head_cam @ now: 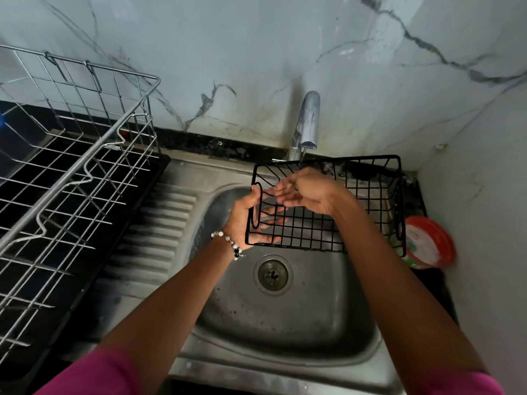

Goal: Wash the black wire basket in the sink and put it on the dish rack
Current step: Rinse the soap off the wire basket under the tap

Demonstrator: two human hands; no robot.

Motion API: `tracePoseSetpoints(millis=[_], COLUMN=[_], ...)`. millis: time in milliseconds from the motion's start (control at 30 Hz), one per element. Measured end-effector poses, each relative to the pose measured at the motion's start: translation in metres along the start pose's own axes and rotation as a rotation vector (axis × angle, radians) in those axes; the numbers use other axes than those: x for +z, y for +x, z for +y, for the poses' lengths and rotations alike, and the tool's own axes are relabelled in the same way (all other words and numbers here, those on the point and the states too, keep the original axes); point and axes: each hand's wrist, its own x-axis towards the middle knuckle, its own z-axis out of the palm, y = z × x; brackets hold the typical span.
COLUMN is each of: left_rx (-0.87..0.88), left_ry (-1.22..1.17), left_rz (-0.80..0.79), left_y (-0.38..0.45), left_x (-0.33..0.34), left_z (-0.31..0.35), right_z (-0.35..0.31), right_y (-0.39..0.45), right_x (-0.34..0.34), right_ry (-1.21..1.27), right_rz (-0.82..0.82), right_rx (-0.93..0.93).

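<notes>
Currently mid-rinse. Black wire basket [328, 203] is held up over the sink [285, 309], tilted with its open side toward the camera, directly under the tap [306, 124], which is running a thin stream.

Left hand [248, 218] is the grip: it holds the basket's left end by the handle loop, thumb on the near side, fingers spread flat behind the wire. Right hand [308, 192] is inside the basket near the stream, fingers relaxed and loosely extended, closed on nothing; looks like it's rubbing the wires.

Key relation: the basket's long axis runs left-right, and the dish rack [74, 178] sits well to the left on the surface, past the ribbed drainboard [159, 220]. The holding hand is already on the rack side, so the transfer looks like a straight leftward carry, left hand leading. Rack looks to have room.

Orange-rimmed tub [427, 243] sits just beside the basket's right end.
</notes>
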Motion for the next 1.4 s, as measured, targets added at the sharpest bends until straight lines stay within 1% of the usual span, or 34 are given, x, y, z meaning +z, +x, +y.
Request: tracePoseSetpoints(millis=[67,133,167,200,267,300,367,400,433,500,533,600,633,667,700,733,767,800,833,900,933,1000,1067,1200,1300,1400], left_rx=[-0.025,-0.042,-0.048,-0.051,-0.057,-0.062,-0.067,-0.058,-0.041,0.000,0.021,0.052,0.057,0.055,0.055,0.053,0.053,0.051,0.045,0.027,0.013,-0.003,-0.025,-0.113,-0.153,-0.278], left_ry=[0.005,0.002,-0.002,-0.006,-0.004,-0.006,-0.021,-0.027,-0.027,-0.026,-0.028,-0.042,-0.046,-0.053,-0.059,-0.067,-0.070,-0.072,-0.074,-0.089,-0.095,-0.103,-0.089,-0.031,0.036,0.129], left_rz=[0.017,0.007,0.002,0.000,-0.002,-0.002,0.005,0.010,0.021,0.016,0.004,-0.007,-0.013,-0.019,-0.016,-0.013,-0.006,-0.003,0.003,-0.001,-0.002,0.006,0.010,0.038,0.101,0.194], left_y=[0.000,-0.001,-0.002,-0.003,-0.002,-0.002,-0.003,-0.004,-0.005,-0.005,-0.005,-0.006,-0.007,-0.007,-0.008,-0.009,-0.010,-0.010,-0.011,-0.012,-0.012,-0.012,-0.013,-0.019,-0.023,-0.027], left_x=[0.001,0.001,0.001,0.001,0.001,0.001,0.002,0.003,0.003,0.005,0.006,0.005,0.004,0.004,0.005,0.007,0.009,0.011,0.013,0.015,0.015,0.015,0.016,0.019,0.019,0.017], left_z=[-0.001,-0.001,-0.002,-0.002,-0.002,-0.001,-0.001,0.000,0.000,0.001,0.002,0.003,0.003,0.003,0.003,0.002,0.000,0.000,-0.001,-0.002,-0.002,-0.005,-0.007,-0.009,-0.008,-0.003], right_z=[0.001,0.002,0.002,0.002,0.002,0.000,-0.002,-0.001,0.000,0.002,0.002,-0.002,-0.003,-0.005,-0.006,-0.007,-0.008,-0.010,-0.012,-0.011,-0.010,-0.009,-0.009,0.000,0.009,0.006], right_y=[0.000,0.002,0.002,0.001,-0.002,-0.002,0.000,0.001,0.001,-0.001,-0.002,0.000,0.000,-0.001,-0.002,-0.006,-0.008,-0.008,-0.006,-0.003,-0.001,-0.002,-0.004,0.002,0.001,-0.003], right_x=[0.001,0.002,0.002,0.003,0.005,0.004,0.005,0.006,0.007,0.008,0.006,0.005,0.006,0.008,0.010,0.012,0.012,0.011,0.010,0.014,0.017,0.022,0.019,0.016,0.018,0.008], right_ry=[0.033,-0.008,-0.052,-0.073,-0.023,0.008,0.006,-0.006,0.009,0.122,0.185,0.283,0.327,0.359,0.361,0.324,0.279,0.260,0.274,0.344,0.383,0.408,0.372,0.333,0.285,0.389], right_rz=[-0.045,0.033,0.046,0.006,-0.114,-0.117,-0.001,0.028,0.009,-0.076,-0.071,0.032,0.047,0.002,-0.083,-0.164,-0.209,-0.215,-0.178,-0.072,-0.064,-0.131,-0.127,0.036,-0.030,-0.070], right_rx=[0.015,-0.001,-0.002,0.007,0.029,0.034,0.021,0.020,0.033,0.063,0.064,0.054,0.054,0.060,0.068,0.075,0.079,0.087,0.091,0.082,0.077,0.075,0.089,0.150,0.177,0.131])
